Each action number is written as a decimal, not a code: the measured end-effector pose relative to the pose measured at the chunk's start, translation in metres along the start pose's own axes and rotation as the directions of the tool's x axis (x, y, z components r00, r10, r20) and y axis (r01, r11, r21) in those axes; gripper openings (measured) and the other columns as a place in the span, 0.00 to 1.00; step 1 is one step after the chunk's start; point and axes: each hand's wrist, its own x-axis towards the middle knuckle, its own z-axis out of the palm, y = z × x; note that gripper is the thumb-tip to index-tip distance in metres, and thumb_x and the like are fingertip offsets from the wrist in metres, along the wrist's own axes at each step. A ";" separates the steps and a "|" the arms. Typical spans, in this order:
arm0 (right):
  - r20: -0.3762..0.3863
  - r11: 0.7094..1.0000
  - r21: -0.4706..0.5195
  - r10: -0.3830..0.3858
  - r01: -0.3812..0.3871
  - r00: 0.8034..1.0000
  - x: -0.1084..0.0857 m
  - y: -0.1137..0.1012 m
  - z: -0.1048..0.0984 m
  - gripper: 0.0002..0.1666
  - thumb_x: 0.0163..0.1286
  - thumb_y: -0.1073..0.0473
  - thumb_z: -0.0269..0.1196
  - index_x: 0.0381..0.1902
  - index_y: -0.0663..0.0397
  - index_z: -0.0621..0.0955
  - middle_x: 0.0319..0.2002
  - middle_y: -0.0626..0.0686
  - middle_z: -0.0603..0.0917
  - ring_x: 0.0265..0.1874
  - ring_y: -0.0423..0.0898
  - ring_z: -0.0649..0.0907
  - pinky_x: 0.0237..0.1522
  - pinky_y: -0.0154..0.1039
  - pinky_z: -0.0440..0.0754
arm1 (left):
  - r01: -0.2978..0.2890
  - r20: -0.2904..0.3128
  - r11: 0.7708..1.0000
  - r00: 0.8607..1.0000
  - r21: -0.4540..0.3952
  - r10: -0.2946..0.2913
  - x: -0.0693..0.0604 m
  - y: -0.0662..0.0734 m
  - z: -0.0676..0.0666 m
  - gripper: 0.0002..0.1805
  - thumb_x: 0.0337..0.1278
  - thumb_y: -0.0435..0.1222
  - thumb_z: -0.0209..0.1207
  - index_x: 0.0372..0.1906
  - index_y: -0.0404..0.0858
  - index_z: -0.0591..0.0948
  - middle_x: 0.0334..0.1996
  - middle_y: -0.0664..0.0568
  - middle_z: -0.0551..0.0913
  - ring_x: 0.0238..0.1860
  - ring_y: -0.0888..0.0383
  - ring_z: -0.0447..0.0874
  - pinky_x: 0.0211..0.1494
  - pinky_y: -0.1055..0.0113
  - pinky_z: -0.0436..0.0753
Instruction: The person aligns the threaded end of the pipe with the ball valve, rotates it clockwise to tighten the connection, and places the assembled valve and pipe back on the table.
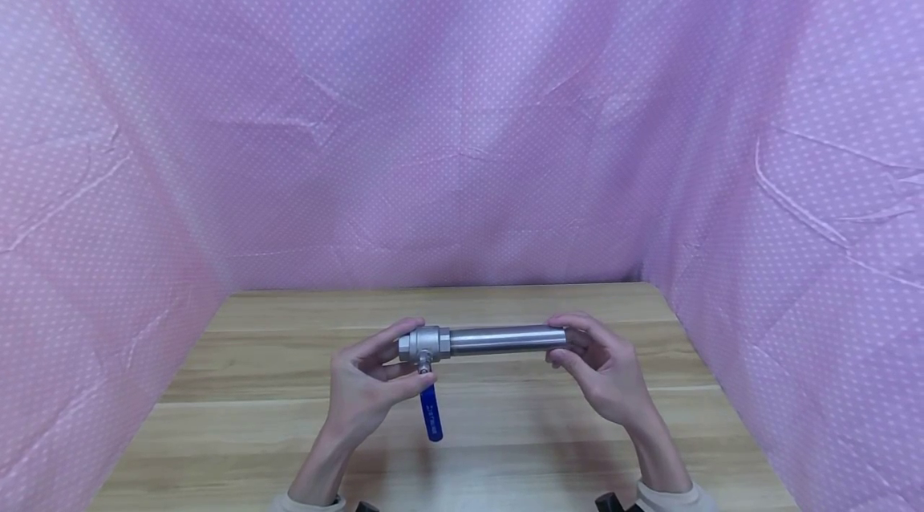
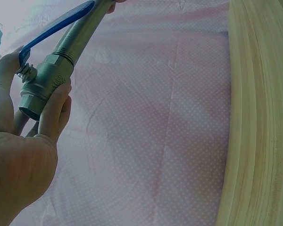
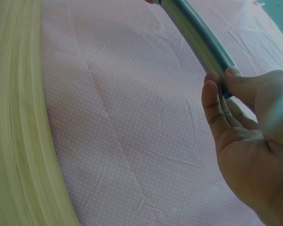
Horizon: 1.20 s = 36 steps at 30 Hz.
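Note:
A metal ball valve (image 1: 426, 343) with a blue lever handle (image 1: 431, 414) is joined end to end with a straight steel pipe (image 1: 508, 339). Both are held up above the table, roughly level. My left hand (image 1: 366, 384) grips the valve body, its thumb by the base of the lever, which points toward me. Some thread shows at the joint between valve (image 2: 41, 87) and pipe (image 2: 82, 33) in the left wrist view. At the pipe's far right end, my right hand (image 1: 602, 371) pinches it between thumb and fingers; the fingers (image 3: 214, 110) partly hide that end.
Below the hands lies a light wood-grain table (image 1: 289, 351). Pink dotted cloth (image 1: 462, 135) hangs behind the table and along both sides, close to its edges. Dark parts of the wrist gear (image 1: 609, 502) show at the bottom of the head view.

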 end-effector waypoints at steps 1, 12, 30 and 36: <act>-0.002 1.000 -0.011 -0.005 0.005 1.000 0.000 0.000 0.000 0.28 0.67 0.91 0.63 0.64 0.79 0.79 0.59 0.50 0.90 0.47 0.38 0.94 0.44 0.34 1.00 | -0.002 0.002 1.000 1.000 -0.002 0.002 0.000 0.000 0.000 0.39 0.44 0.13 0.78 0.68 0.21 0.83 0.66 0.49 0.93 0.60 0.56 0.97 0.61 0.56 0.98; -0.010 0.989 -0.146 -0.003 0.002 1.000 -0.001 0.002 -0.002 0.26 0.71 0.87 0.63 0.65 0.76 0.82 0.36 0.59 0.92 0.35 0.41 0.91 0.33 0.32 0.94 | -0.005 0.001 1.000 1.000 0.002 0.004 0.000 0.001 0.000 0.38 0.44 0.13 0.78 0.67 0.22 0.83 0.66 0.45 0.93 0.59 0.56 0.97 0.60 0.56 0.98; 0.017 1.000 0.002 0.030 -0.030 0.999 0.000 -0.002 0.000 0.29 0.67 0.90 0.63 0.65 0.78 0.78 0.62 0.57 0.87 0.48 0.41 0.94 0.43 0.34 0.99 | -0.035 -0.003 0.999 0.999 -0.009 0.035 0.000 0.000 0.002 0.38 0.44 0.13 0.78 0.67 0.21 0.84 0.66 0.47 0.93 0.59 0.56 0.97 0.61 0.57 0.98; 0.013 0.999 -0.032 0.020 -0.020 1.000 0.001 -0.002 0.001 0.27 0.69 0.90 0.63 0.64 0.77 0.79 0.59 0.58 0.88 0.47 0.38 0.94 0.44 0.34 1.00 | -0.040 -0.002 0.999 0.999 -0.006 0.040 -0.001 0.000 0.002 0.38 0.43 0.12 0.78 0.67 0.21 0.84 0.66 0.50 0.93 0.59 0.57 0.97 0.60 0.56 0.99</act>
